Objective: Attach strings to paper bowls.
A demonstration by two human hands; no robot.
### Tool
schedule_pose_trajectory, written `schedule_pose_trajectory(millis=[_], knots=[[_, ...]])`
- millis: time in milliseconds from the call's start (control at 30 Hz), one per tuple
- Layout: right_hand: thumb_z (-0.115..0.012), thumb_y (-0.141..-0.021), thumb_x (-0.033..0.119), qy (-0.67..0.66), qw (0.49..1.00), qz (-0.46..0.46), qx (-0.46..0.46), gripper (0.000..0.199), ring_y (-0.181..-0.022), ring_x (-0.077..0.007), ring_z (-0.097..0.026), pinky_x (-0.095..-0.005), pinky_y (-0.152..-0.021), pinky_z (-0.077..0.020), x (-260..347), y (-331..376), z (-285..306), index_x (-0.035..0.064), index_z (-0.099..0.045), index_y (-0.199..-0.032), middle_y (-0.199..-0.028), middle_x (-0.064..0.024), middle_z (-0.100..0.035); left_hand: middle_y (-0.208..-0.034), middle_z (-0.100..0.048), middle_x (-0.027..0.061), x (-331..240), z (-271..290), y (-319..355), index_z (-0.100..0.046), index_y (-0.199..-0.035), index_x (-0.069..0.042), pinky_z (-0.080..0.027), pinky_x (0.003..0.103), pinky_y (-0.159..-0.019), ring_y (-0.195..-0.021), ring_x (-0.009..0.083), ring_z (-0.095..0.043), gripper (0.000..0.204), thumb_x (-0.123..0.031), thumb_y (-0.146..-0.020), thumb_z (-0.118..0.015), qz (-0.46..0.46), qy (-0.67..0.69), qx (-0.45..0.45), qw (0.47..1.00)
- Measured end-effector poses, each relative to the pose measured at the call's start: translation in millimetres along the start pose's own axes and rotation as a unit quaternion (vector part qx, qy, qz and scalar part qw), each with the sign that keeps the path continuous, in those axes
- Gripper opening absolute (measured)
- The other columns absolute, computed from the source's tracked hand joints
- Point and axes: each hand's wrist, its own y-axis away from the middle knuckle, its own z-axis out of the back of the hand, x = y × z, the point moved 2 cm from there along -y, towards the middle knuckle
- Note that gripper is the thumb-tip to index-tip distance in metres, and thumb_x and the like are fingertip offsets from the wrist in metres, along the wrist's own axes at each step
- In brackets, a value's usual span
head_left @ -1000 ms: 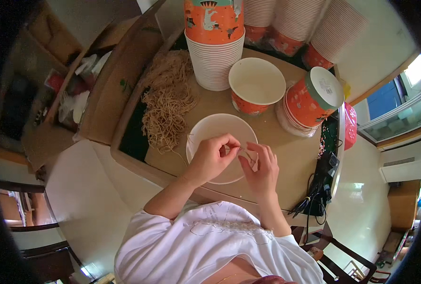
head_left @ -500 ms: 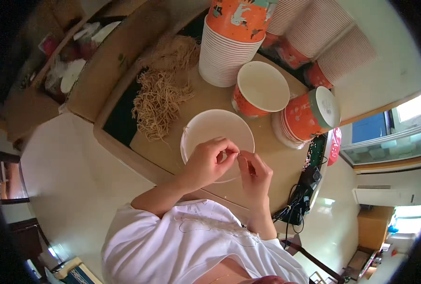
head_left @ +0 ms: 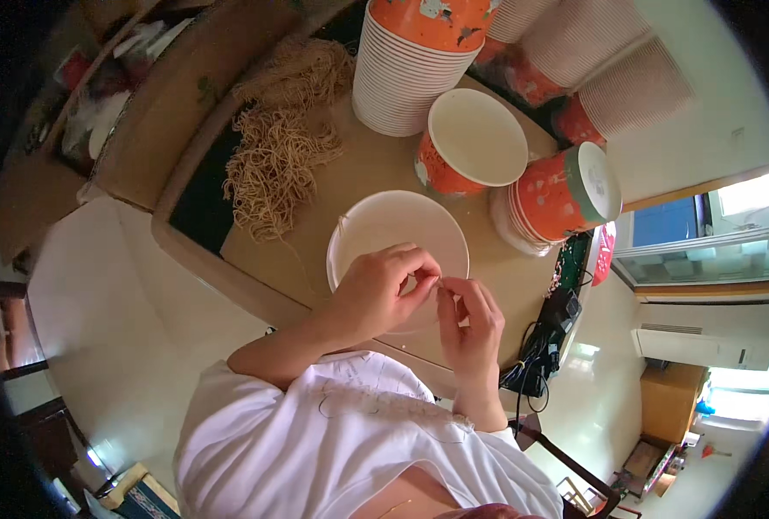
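Over a round white paper tub [head_left: 384, 227] my left hand [head_left: 374, 296] and my right hand [head_left: 474, 327] meet, fingertips to fingertips. Each pinches with thumb and forefinger; whatever lies between the tips is too small to make out. A short piece of tan string [head_left: 342, 223] hangs at the tub's left rim. Beyond it on the left, a tangled heap of tan string [head_left: 276, 173] is spread on the cardboard-coloured table top [head_left: 350, 169]. My wrists and hands hide the tub's near side.
An open orange-patterned tub [head_left: 478, 138] stands behind the white one. Left of it rises a tall stack of paper tubs [head_left: 410, 78]. At the right are an upside-down orange tub [head_left: 553, 197] and black cables [head_left: 536, 350]. More stacked tubs [head_left: 631, 91] line the back right.
The view has shifted slightly, so the table things sit higher in the picture. Both hands keep their pinch over the tub, with little visible movement.
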Motion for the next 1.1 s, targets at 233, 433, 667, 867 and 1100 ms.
schedule_pose_trajectory(millis=[233,433,667,867,1100], knots=[[-0.06,-0.085,0.003,0.014,0.995,-0.084,0.043,0.008,-0.062,-0.0295,-0.06,-0.0366,-0.057,-0.0471,-6.2,4.2,-4.1,0.0033,-0.061,-0.094,-0.072,-0.015,-0.061,-0.077,-0.06,0.0065,-2.1,3.9,3.2,-0.062,-0.092,-0.003,-0.046,0.026,-0.056,-0.061,0.0124,-0.056,0.008,-0.003,-0.084,-0.064,0.007,-0.007,-0.003,1.0],[-0.061,-0.085,0.003,0.016,0.997,-0.076,0.03,0.008,-0.061,-0.0294,-0.06,-0.0367,-0.057,-0.047,-7.8,4.7,-6.9,0.0033,-0.062,-0.093,-0.072,-0.0147,-0.063,-0.082,-0.062,0.0101,-0.7,7.6,5.3,-0.063,-0.099,-0.002,-0.048,0.03,-0.06,-0.068,0.02,-0.061,0.013,-0.004,-0.087,-0.061,0.006,0.02,-0.026,0.999],[-0.063,-0.084,0.003,0.015,0.999,-0.051,0.009,0.01,-0.064,-0.03,-0.062,-0.036,-0.059,-0.0487,-11.2,6.5,-9.1,0.003,-0.064,-0.093,-0.076,-0.0144,-0.065,-0.081,-0.062,0.01,-2.8,6.0,3.8,-0.063,-0.095,-0.001,-0.048,0.029,-0.061,-0.068,0.0166,-0.06,0.009,-0.006,-0.088,-0.062,0.029,0.019,0.008,0.999],[-0.064,-0.083,0.003,0.022,0.999,-0.044,0.008,0.009,-0.064,-0.0295,-0.062,-0.0357,-0.059,-0.0488,-7.4,6.2,-9.1,0.003,-0.064,-0.092,-0.075,-0.0135,-0.064,-0.08,-0.06,0.0101,-0.8,1.4,1.8,-0.057,-0.087,0.0,-0.048,0.029,-0.058,-0.067,0.0174,-0.061,0.006,-0.005,-0.088,-0.061,0.007,0.002,-0.019,1.0],[-0.064,-0.082,0.002,0.006,0.998,-0.059,-0.004,0.005,-0.061,-0.028,-0.06,-0.0349,-0.055,-0.0472,-13.2,9.9,-10.3,0.0043,-0.063,-0.086,-0.069,-0.0123,-0.061,-0.08,-0.059,0.0126,0.6,-0.8,0.6,-0.055,-0.088,-0.001,-0.048,0.034,-0.061,-0.071,0.0254,-0.061,0.005,-0.002,-0.087,-0.059,0.005,-0.013,-0.027,1.0]])
